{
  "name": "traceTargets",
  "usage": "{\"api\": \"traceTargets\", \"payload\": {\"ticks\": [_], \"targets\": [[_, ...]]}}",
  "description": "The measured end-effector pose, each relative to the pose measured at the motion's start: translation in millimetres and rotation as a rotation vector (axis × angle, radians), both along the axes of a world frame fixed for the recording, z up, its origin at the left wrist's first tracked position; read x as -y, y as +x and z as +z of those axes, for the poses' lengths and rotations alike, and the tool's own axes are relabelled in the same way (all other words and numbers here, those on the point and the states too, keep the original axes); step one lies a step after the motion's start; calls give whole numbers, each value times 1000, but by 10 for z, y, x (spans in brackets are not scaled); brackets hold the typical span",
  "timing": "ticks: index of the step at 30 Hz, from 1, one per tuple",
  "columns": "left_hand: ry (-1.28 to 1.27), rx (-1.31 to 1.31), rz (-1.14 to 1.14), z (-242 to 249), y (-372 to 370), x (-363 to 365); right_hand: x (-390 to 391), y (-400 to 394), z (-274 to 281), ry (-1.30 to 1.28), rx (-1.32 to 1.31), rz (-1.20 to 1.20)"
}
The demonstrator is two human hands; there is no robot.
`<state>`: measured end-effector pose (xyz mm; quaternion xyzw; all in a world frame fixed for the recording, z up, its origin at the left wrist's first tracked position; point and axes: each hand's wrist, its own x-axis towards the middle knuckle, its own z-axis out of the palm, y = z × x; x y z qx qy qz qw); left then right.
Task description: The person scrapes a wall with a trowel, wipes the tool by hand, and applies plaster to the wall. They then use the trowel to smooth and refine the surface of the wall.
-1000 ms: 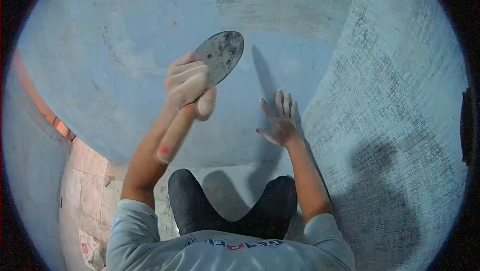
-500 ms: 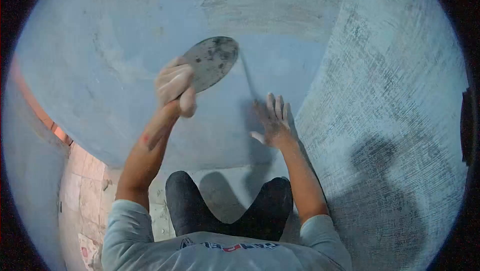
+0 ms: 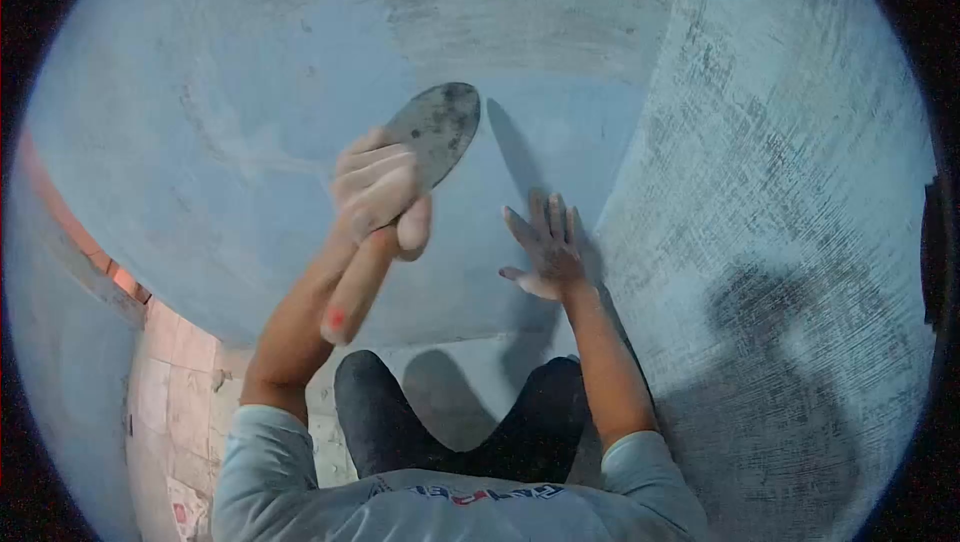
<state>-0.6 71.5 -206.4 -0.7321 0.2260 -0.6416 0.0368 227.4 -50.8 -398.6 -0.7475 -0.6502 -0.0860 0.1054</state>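
Note:
My left hand (image 3: 378, 185) is wrapped round a flat, oval grey plate (image 3: 440, 130) with dark smudges, which sticks out past the knuckles in front of the blue-grey wall (image 3: 340, 52). The plate's tip almost meets its own shadow. How the fingers grip it is hidden behind the back of the hand. Farther right and lower, my right hand (image 3: 548, 252) is open, fingers spread and palm toward the wall near the corner. Whitish dust coats both hands.
A rough, scratched side wall (image 3: 770, 172) rises close on the right and carries my shadow. My bent knees (image 3: 372, 402) are just below my hands. At lower left are pale floor tiles (image 3: 175, 372) and the edge of another wall (image 3: 75, 342).
My left hand and the plate have shifted right and slightly down, with the forearm turned. My right hand stays at nearly the same spot, fingers spread a little differently.

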Motion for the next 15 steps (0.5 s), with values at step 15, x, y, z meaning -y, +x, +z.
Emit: {"api": "traceTargets", "payload": {"ticks": [15], "targets": [[-28, -23, 43, -122, -46, -18, 42, -88, -47, 96, -59, -27]]}}
